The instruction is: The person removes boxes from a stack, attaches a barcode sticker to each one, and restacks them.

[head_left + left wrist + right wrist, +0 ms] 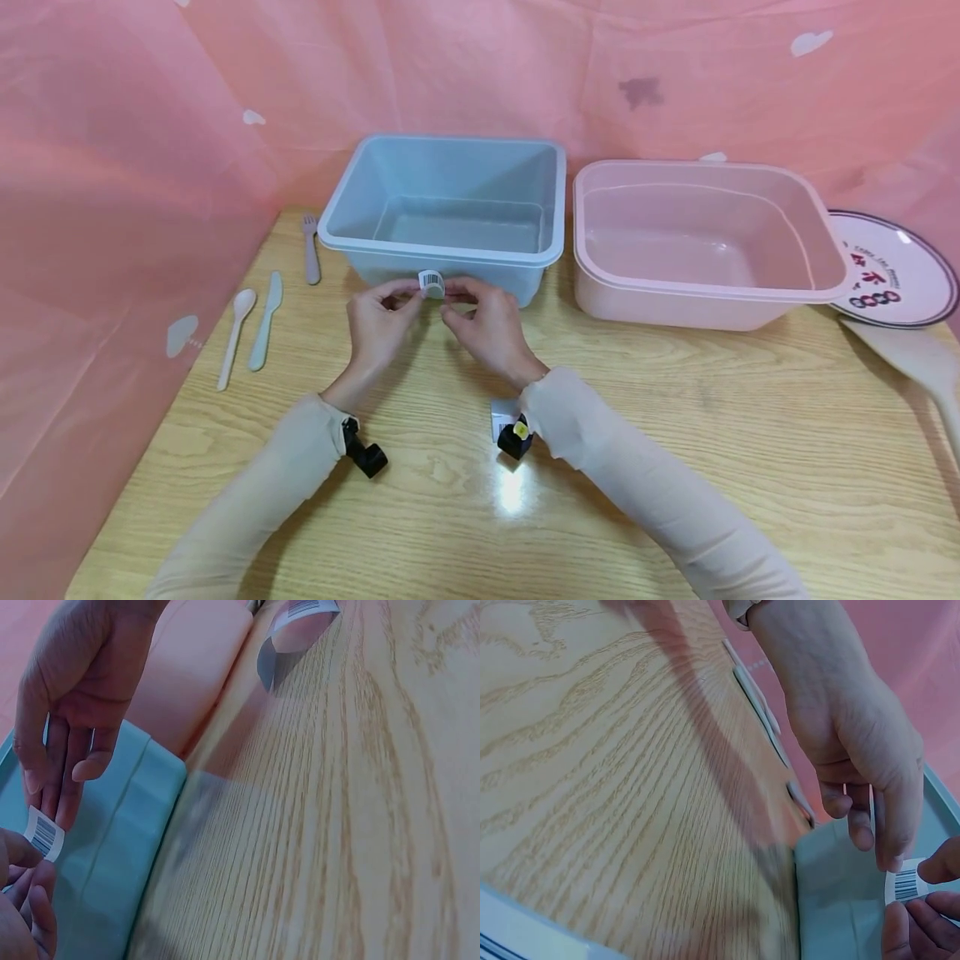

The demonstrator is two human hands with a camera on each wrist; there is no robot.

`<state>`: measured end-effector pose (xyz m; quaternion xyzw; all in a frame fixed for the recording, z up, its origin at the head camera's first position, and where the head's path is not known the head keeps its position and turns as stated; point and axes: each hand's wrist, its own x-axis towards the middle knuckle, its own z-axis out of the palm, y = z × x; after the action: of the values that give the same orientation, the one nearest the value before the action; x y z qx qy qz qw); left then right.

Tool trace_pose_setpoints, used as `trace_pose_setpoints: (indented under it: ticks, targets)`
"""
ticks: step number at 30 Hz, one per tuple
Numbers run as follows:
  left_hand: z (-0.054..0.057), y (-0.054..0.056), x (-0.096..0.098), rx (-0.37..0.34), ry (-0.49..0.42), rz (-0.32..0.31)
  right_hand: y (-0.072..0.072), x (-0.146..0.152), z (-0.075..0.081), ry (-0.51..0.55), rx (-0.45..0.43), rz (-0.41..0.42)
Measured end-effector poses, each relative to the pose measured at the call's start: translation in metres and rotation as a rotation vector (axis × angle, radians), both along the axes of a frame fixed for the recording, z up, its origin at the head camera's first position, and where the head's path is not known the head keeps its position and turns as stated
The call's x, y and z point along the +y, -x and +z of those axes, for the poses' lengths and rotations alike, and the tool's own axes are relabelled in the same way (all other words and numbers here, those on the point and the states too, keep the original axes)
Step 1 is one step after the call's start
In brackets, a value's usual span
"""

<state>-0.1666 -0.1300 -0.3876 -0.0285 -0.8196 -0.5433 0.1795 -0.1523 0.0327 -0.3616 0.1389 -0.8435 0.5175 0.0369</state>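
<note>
Between the two hands is a small white barcode sticker (432,281), slightly curled, in front of the near wall of a light blue plastic bin (442,250). My left hand (378,327) pinches its left side with fingertips and thumb. At the right side, the fingers of my right hand (491,327) hold the edge. Both wrist views show the sticker (45,836) (906,885) close to the bin wall; whether its back touches the wall, I cannot tell. A curled, shiny piece with another barcode (300,619) lies on the table under the right wrist, partly covered in the head view.
A pink bin (705,308) stands right of the blue one. Beyond it are a printed plate (907,275) and a pale spatula-like utensil (907,358). A fork (311,250), a knife (266,321) and a spoon (236,337) lie on the left. Pink cloth (480,67) hangs behind.
</note>
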Motion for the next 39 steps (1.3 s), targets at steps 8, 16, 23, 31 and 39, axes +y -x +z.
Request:
trace_pose_setpoints:
  ticks: [8,16,23,31,39]
  targets:
    - [0.0021,-0.0007,-0.0002,-0.039,0.037,-0.008,0.0001,-0.0007,-0.0007,-0.008,-0.002,-0.003]
    - [0.0005,0.0006,-0.0007,-0.051,0.037,-0.019,0.0008,0.0014,-0.0017,-0.011,-0.016,-0.014]
    - [0.0002,0.0000,-0.0020,-0.054,0.042,-0.029,0.0001,0.0027,-0.0016,-0.006,-0.008,-0.025]
    - [-0.0016,-0.0019,-0.0032,-0.076,-0.002,-0.055,-0.0011,0.0039,-0.0023,0.006,-0.010,-0.031]
    - [-0.0009,-0.0046,-0.0052,-0.111,-0.068,-0.049,-0.0025,0.0072,-0.0027,0.022,-0.004,-0.047]
